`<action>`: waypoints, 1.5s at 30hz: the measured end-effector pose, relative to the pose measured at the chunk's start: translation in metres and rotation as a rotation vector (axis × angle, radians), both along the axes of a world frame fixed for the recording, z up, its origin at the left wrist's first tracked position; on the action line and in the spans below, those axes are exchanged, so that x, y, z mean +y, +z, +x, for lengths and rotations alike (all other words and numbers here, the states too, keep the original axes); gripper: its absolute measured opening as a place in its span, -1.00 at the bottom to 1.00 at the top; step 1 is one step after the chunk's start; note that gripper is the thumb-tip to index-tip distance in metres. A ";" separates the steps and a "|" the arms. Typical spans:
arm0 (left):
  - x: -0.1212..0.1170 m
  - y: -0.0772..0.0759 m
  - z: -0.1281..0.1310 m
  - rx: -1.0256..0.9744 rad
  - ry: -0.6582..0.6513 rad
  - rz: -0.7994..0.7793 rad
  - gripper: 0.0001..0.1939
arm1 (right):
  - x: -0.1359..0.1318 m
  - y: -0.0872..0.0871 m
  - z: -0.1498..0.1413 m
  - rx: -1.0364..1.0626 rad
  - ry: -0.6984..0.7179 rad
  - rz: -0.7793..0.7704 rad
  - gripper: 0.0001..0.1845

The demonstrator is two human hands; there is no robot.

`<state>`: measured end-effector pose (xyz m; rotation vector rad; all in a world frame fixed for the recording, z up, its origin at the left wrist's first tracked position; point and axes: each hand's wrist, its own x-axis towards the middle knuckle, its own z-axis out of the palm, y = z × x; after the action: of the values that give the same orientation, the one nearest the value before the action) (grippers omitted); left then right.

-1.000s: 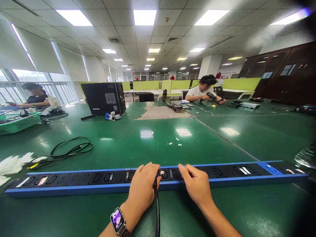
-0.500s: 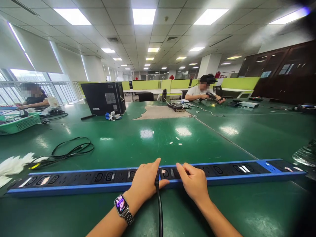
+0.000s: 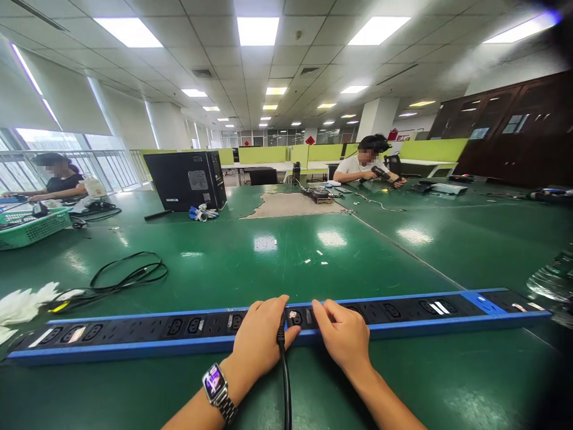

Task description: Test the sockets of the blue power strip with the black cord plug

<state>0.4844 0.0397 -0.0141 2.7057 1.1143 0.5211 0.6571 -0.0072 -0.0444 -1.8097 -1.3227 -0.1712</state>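
Here's the big green surface (image 3: pixel 224 251), and stretched across its near side, left to right, the long blue-and-black power strip (image 3: pixel 303 318)! Left hand (image 3: pixel 261 334) draped over its middle, right hand (image 3: pixel 344 335) curled just right; fingertips hidden, can't tell if either grips. Black cable (image 3: pixel 286 382) trails nearward from the left.
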 end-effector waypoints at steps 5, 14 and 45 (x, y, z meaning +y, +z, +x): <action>0.004 -0.016 -0.001 -0.249 0.038 0.016 -0.62 | 0.000 0.000 0.001 -0.004 0.019 0.034 -0.41; 0.018 0.034 -0.042 -0.759 0.213 -0.015 -0.65 | -0.002 0.003 -0.001 0.058 0.021 0.026 -0.43; 0.027 0.012 -0.129 -0.173 0.160 -0.122 -0.62 | -0.004 0.008 -0.001 0.149 0.054 -0.047 -0.42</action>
<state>0.3555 0.0672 -0.0021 2.4300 1.2758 0.6731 0.6563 -0.0116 -0.0360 -1.7877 -1.2780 0.0238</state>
